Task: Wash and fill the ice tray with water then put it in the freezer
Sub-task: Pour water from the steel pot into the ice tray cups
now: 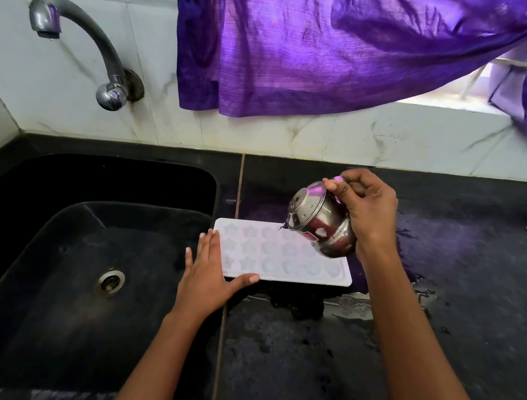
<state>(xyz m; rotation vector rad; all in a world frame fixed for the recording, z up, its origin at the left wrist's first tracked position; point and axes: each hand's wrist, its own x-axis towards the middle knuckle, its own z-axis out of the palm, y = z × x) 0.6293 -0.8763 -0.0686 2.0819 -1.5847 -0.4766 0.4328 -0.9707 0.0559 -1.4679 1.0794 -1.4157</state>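
A white ice tray (269, 256) with star-shaped and round cavities lies flat on the black counter, just right of the sink. My left hand (209, 275) rests against its left end, fingers spread, thumb along the near edge. My right hand (365, 210) grips a small round steel pot (322, 223) and holds it tilted, mouth to the left, over the tray's far right part. The pot hides a few cavities. Water in the cavities is hard to make out.
A black sink (73, 278) with a metal drain (110, 281) lies to the left. A curved steel tap (86, 46) comes out of the tiled wall above it. A purple curtain (337, 36) hangs over the counter's back. The counter (451, 279) is wet around the tray.
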